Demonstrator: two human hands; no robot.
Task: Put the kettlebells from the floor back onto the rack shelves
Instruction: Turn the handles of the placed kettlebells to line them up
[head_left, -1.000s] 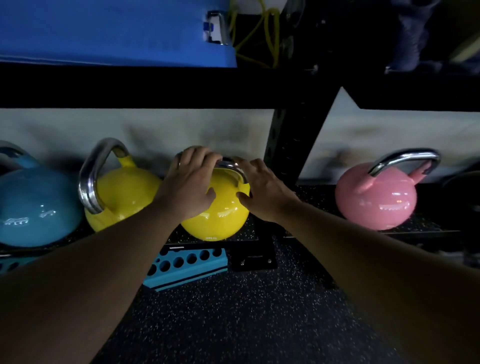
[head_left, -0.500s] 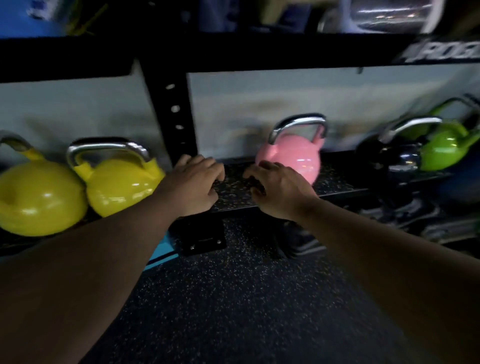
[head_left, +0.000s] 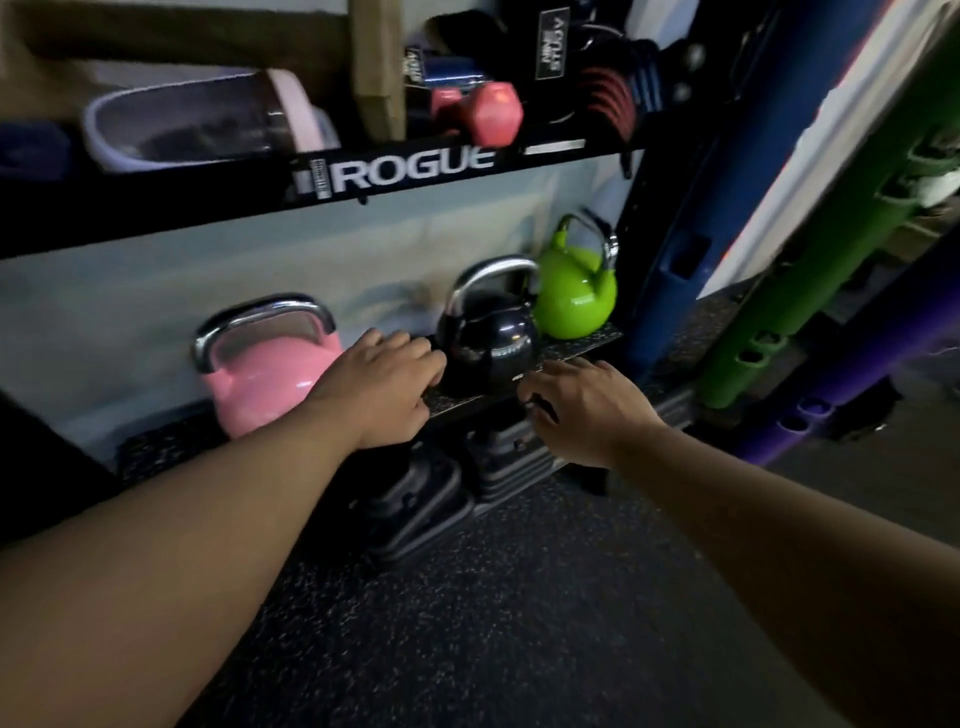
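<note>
Three kettlebells stand on the low rack shelf (head_left: 582, 347): a pink kettlebell (head_left: 265, 379) at the left, a black kettlebell (head_left: 491, 338) in the middle and a green kettlebell (head_left: 574, 291) at the right, all with chrome handles. My left hand (head_left: 382, 387) hovers over the shelf between the pink and black ones, fingers loosely curled, holding nothing. My right hand (head_left: 582, 410) is just in front of the shelf edge below the black kettlebell, fingers apart and empty.
The upper shelf beam marked ROGUE (head_left: 415, 169) carries a pink dumbbell (head_left: 491, 111), a plastic tub (head_left: 208, 122) and straps. Black stacked weights (head_left: 431, 499) sit under the low shelf. Blue, green and purple posts (head_left: 769, 332) rise at the right. Speckled rubber floor (head_left: 467, 623) lies below.
My view and both hands have swung right along the shelf, away from the yellow kettlebells, which left the view. The hands now sit by the black kettlebell, still empty.
</note>
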